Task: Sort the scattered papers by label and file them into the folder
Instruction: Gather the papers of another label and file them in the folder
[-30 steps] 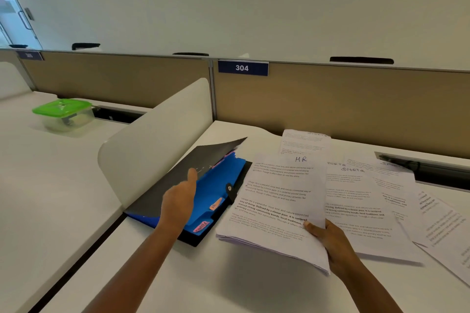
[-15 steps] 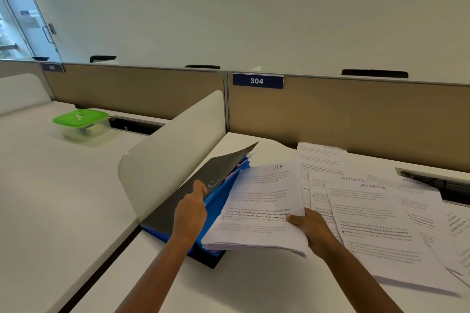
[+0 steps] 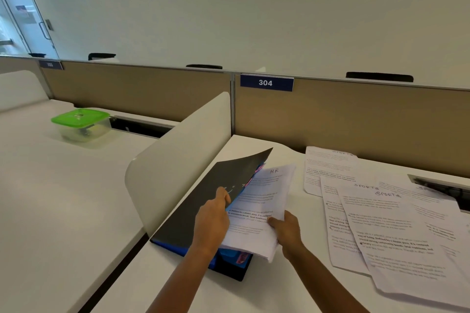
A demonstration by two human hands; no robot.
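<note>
Holding the folder (image 3: 203, 208) open at centre frame, the left hand (image 3: 212, 223) has its grip curled round the edge of the dark cover, thumb on top, the cover lifted and tilted toward the white divider (image 3: 175, 157) on its left; blue pockets show underneath at the folder's lower edge, with pink tabs peeking out. Just right of it, the right hand (image 3: 286, 230) pinches the lower corner of a stack of papers (image 3: 259, 211), thumb on the printed face, fingers hidden beneath; the top sheet reads "HR" in handwriting at its upper end; the stack's left edge sits under the raised cover, over the blue pockets, its right part hanging out over the bench (image 3: 254, 295). How deep the sheets reach inside, I cannot tell.

Over to the right of the frame, loose sheets (image 3: 396, 231) lie fanned and overlapping on the bench; two of them are marked "SPORTS" at the top; they lie apart from the held stack. Behind runs a tan partition (image 3: 356, 119) with a blue plate reading "304" (image 3: 266, 82); at left of frame, on the neighbouring bench, sits a clear container with a green lid (image 3: 81, 123); a glass door (image 3: 23, 23) shows in the upper left corner.
</note>
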